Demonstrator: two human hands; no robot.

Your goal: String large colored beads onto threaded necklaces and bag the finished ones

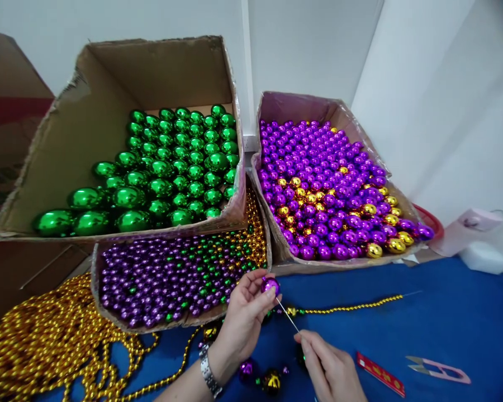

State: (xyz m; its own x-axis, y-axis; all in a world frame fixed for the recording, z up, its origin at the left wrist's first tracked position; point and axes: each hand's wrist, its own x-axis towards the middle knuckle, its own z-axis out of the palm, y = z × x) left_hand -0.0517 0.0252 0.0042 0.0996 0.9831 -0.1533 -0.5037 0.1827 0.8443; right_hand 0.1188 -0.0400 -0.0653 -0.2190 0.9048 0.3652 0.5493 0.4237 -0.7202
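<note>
Between the thumb and fingers of my left hand (249, 304) is a shiny purple ball (270, 285). My right hand (329, 365) pinches a long thin needle (288, 316), whose far end meets the purple ball; whether it has gone into a hole I cannot tell. Under my hands lies a string of beads with a larger purple ball (246, 369) and a gold ball (272, 382). A strand of small gold beads (352, 307) runs off to the right, with a thin thread end past it.
Boxes of green balls (159, 167), purple and gold balls (314, 162), and small mixed beads (151, 279) stand behind. Gold bead chains (37, 335) are heaped at left. Thread snips (438, 369) and a red packet (380, 373) lie on the blue cloth (456, 312).
</note>
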